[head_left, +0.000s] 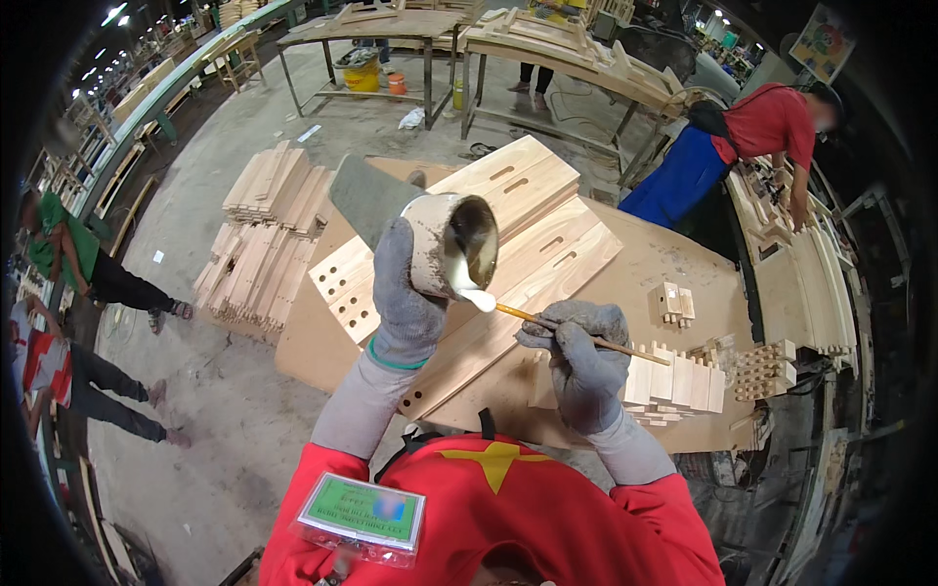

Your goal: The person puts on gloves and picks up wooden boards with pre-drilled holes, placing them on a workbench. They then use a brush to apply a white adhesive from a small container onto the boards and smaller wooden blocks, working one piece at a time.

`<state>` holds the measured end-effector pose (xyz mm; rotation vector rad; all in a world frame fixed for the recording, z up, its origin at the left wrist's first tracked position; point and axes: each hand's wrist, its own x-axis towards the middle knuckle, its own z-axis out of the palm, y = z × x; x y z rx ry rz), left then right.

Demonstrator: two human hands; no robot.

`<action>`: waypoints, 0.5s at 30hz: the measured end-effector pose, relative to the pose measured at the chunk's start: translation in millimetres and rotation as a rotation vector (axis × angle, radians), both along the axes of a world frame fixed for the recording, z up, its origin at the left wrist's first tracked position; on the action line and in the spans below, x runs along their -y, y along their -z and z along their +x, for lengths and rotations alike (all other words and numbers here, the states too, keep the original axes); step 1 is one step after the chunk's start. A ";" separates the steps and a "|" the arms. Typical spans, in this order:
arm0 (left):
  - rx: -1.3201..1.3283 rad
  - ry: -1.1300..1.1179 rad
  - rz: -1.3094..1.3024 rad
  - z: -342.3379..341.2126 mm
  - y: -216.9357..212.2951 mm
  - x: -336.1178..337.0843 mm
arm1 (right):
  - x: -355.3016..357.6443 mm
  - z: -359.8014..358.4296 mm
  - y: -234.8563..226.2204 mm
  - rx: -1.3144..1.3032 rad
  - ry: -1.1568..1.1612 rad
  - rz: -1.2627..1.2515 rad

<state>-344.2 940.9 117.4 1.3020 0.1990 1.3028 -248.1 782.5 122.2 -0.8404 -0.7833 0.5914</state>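
Note:
My left hand (405, 293), in a grey glove, holds a glue-smeared can (445, 244) tilted on its side, its open mouth facing right. White glue hangs from the can's lip. My right hand (578, 356), also gloved, grips a thin wooden stick (606, 342) whose white-coated tip (479, 299) sits at the can's mouth. Under both hands lie pale wooden boards (528, 244) with slots and drilled holes on a brown worktable (664, 264).
Small notched wooden blocks (684, 376) stand in rows at the table's right. Stacks of slats (259, 234) lie on the floor to the left. A person in a red shirt (752, 137) bends over a bench at upper right; other people sit at far left.

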 end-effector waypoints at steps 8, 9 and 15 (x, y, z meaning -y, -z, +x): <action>-0.094 -0.179 -0.064 35.2 63.6 -44.8 | -89.5 140.7 -20.9 0.657 0.110 -0.336; 0.087 -0.034 -0.352 36.1 79.3 -55.5 | -112.0 163.1 -14.4 0.387 0.070 -0.347; 0.337 0.194 -0.835 40.2 141.2 -84.3 | -202.2 254.9 48.0 0.364 0.037 -0.588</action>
